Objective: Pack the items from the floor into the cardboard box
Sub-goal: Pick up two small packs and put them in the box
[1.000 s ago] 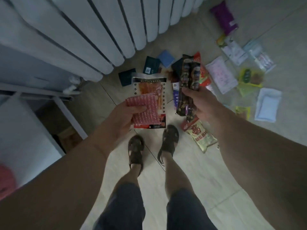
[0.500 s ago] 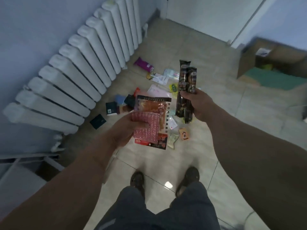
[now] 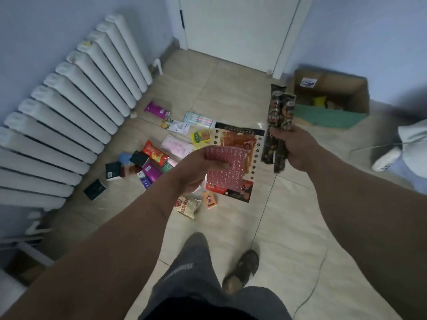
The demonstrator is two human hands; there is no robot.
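Note:
My left hand (image 3: 196, 168) grips a pink textured pad (image 3: 225, 172) stacked on a flat orange-and-black snack packet (image 3: 240, 144), held at chest height over the floor. My right hand (image 3: 294, 147) is closed around two long dark snack packs (image 3: 280, 118), which stand upright. The open cardboard box (image 3: 355, 98) sits on the floor at the far right by the wall, with a green item and yellow packets inside. Several packets remain scattered on the tiles, among them a purple pack (image 3: 156, 109), a red pack (image 3: 154, 153) and a beige bag (image 3: 188, 205).
A white radiator (image 3: 76, 107) runs along the left wall. A closed white door (image 3: 233, 31) stands ahead. White and grey bundled things (image 3: 406, 144) lie at the right edge. A thin cable (image 3: 316, 280) trails over the tiles beside my sandalled foot (image 3: 242, 271).
The view has lifted and turned right, bringing the door and box into sight. Both hands, still holding their packets, have shifted right toward the box, and one foot has stepped forward.

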